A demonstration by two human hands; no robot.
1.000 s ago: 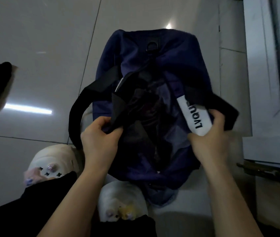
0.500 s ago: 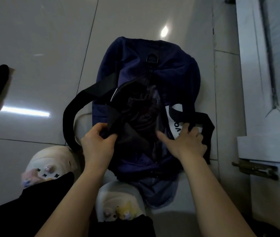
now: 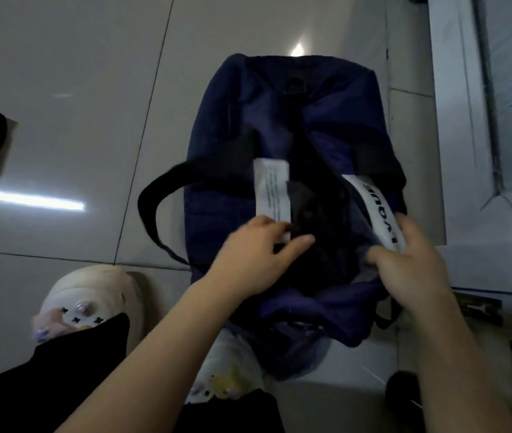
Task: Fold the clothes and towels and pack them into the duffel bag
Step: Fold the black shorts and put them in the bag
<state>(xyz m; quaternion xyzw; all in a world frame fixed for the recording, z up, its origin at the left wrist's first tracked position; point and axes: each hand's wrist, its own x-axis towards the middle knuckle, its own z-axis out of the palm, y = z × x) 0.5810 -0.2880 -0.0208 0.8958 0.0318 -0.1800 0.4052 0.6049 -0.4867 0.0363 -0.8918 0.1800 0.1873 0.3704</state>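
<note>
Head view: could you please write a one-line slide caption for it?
Both hands, left and right, hold open a navy duffel bag on the tiled floor.

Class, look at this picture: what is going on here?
A person bends over a navy duffel bag on a tiled floor. The right hand grips the bag's edge at a white lettered strap, while the left hand reaches into the dark opening beside a white tag. What lies inside is too dark to tell.

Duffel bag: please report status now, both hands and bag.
Left hand fingers extended at the opening, by a white label. Right hand grips white strap. Duffel bag open, dark contents. Nothing blocking.
</note>
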